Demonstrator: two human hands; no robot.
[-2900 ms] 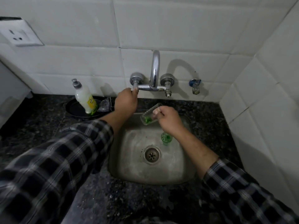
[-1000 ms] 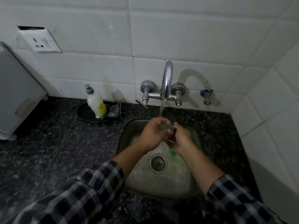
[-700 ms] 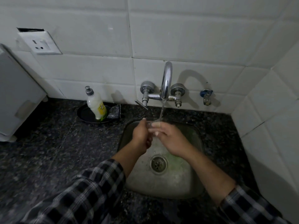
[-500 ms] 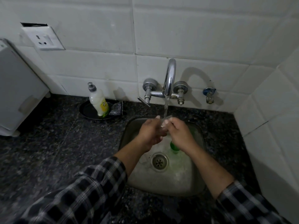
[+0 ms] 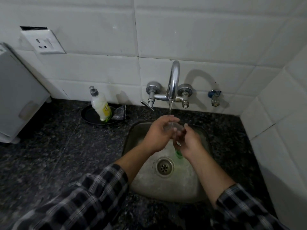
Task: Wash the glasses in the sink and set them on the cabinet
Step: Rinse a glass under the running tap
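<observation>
Rinsing at the sink's [image 5: 149,188] back edge, left hand [image 5: 158,132] and right hand [image 5: 190,142] are gripping the clear glass [image 5: 173,127]; likely slippery and fragile, it is needing a hold round its wall.

The sink [image 5: 149,185] is made of dull grey metal, marked with pale stains. The tap [image 5: 173,80] is made of smooth, shiny metal. The tabletop [image 5: 58,146] is made of dark, speckled stone. The tiles [image 5: 199,30] are seen to be white, smooth and a little glossy. The glass [image 5: 172,127] is clear. The bottle [image 5: 100,107] is made of pale plastic. The sleeves [image 5: 83,201] are made of checked cloth.
</observation>
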